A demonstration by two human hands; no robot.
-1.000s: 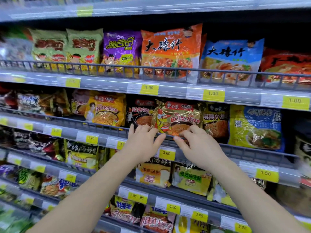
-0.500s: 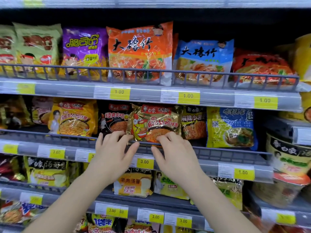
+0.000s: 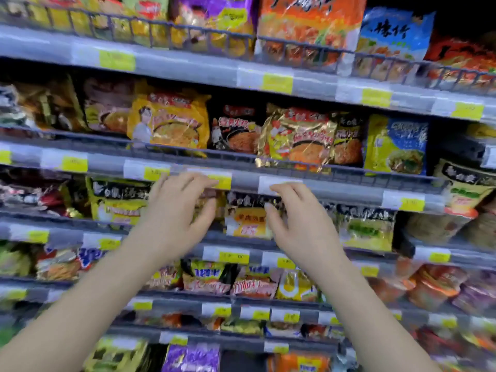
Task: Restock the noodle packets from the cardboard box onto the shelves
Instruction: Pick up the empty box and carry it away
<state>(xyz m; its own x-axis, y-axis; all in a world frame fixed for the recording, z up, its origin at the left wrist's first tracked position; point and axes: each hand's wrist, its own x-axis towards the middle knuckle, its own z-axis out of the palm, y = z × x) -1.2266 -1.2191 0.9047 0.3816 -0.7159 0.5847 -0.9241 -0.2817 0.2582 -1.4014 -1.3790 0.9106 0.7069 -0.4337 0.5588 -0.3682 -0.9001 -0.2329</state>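
The left fingers (image 3: pixel 188 183) are loosely spread and a little bent, holding nothing; the right fingers (image 3: pixel 284 193) are the same, parted and empty; their tips overlap the grey price rail (image 3: pixel 346 190) in this view, though the blur does not let me say whether they touch it. The left hand (image 3: pixel 171 221) and the right hand (image 3: pixel 306 232) hang side by side, near each other but apart, backs toward the camera. The gold noodle packet (image 3: pixel 298 138) stands just above the fingers, on the shelf (image 3: pixel 375 178) that the rail fronts; it is clear of both hands and leans forward somewhat, its lower edge lapping over the wire lip; a black packet (image 3: pixel 236 130) stands just to its left. One shelf lower, a yellow-and-black packet (image 3: pixel 247 218) shows between the hands. As I judge it, this one packet is placed and let go, so that much is done; the rows around look well filled, yet the cardboard box is out of view, so how many packets are left I cannot tell; the next would have to be fetched from it.
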